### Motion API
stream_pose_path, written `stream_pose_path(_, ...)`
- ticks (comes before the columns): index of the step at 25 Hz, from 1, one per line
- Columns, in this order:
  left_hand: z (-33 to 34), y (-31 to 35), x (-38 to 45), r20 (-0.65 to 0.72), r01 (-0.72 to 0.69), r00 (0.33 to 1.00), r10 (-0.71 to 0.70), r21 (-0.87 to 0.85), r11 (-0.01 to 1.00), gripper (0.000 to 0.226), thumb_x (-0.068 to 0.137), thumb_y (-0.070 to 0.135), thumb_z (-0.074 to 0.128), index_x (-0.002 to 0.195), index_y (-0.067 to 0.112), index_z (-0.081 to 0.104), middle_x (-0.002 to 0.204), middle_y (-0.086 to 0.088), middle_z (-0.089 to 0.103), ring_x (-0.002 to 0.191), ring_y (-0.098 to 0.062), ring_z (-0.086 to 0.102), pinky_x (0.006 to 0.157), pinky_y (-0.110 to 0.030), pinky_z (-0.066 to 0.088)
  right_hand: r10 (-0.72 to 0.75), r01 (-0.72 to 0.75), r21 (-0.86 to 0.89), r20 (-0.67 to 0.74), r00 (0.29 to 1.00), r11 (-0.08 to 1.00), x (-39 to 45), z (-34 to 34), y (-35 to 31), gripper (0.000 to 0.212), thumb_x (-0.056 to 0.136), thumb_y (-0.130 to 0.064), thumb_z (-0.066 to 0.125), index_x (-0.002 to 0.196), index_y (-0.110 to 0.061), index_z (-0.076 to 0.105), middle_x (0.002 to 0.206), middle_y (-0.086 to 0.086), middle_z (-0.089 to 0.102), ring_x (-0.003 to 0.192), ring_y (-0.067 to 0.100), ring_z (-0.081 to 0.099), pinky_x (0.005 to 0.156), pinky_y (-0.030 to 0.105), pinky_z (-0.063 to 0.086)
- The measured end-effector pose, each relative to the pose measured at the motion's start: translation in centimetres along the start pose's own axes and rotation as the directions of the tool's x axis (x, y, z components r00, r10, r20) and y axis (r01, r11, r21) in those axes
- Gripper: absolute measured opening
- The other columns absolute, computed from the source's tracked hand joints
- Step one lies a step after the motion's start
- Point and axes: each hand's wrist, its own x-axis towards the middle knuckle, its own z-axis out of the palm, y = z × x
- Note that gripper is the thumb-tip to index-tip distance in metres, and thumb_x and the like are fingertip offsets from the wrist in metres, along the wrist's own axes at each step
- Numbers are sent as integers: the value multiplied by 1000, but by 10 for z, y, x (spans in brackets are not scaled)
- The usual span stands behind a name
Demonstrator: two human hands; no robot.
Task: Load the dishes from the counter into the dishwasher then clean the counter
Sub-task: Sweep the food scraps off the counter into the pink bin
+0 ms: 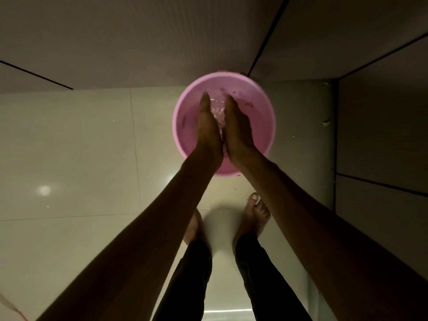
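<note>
A pink plastic basin (259,105) stands on the pale tiled floor against the wall, with water in it and dark specks on its inner wall. My left hand (208,126) and my right hand (236,126) reach into it side by side, palms facing each other, fingers straight and pointing away from me. Water splashes (218,114) in the narrow gap between the palms. Neither hand holds anything that I can see. No dishes, counter or dishwasher are in view.
My bare feet (257,216) stand on the glossy floor tiles (69,147) just behind the basin. Grey tiled walls (139,38) rise at the far side and on the right, meeting in a corner near the basin. The light is dim.
</note>
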Motion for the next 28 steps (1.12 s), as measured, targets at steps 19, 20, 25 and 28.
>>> stream_pose_path(19, -15, 27, -75, -127, -225, 942, 310, 443, 868, 27, 92, 2, 55, 118, 2, 65, 115, -7, 68, 100, -16, 58, 88, -25, 48, -197, 184, -469, 22, 980, 864, -46, -27, -37, 35, 103, -32, 43, 116, -9, 66, 112, 8, 69, 95, 15, 58, 97, 34, 48)
stream_pose_path(20, -15, 32, -86, -133, -221, 943, 304, 430, 875, 26, 94, 7, 56, 119, 3, 65, 115, -6, 67, 99, -17, 58, 89, -27, 48, -188, 178, -454, 23, 982, 873, -56, -27, -44, 37, 103, -34, 42, 117, -9, 65, 113, 8, 68, 97, 17, 59, 97, 37, 48)
stream_pose_path(25, 1, 55, -168, -96, -197, 967, 236, 305, 932, 30, 100, 23, 51, 123, 8, 64, 107, 1, 64, 87, -2, 55, 72, -16, 47, -139, 137, -217, 7, 990, 967, -126, -37, -89, 36, 104, -34, 39, 115, -10, 64, 95, -1, 63, 76, 0, 53, 74, 21, 46)
stream_pose_path(28, 5, 63, -218, -39, -227, 969, 243, 231, 946, 29, 101, 24, 50, 120, 9, 66, 104, -3, 70, 89, -5, 65, 65, -11, 52, -136, 134, -75, -17, 991, 988, -175, -46, -110, 19, 103, -32, 43, 96, -27, 60, 85, -15, 60, 79, 1, 57, 75, 24, 52)
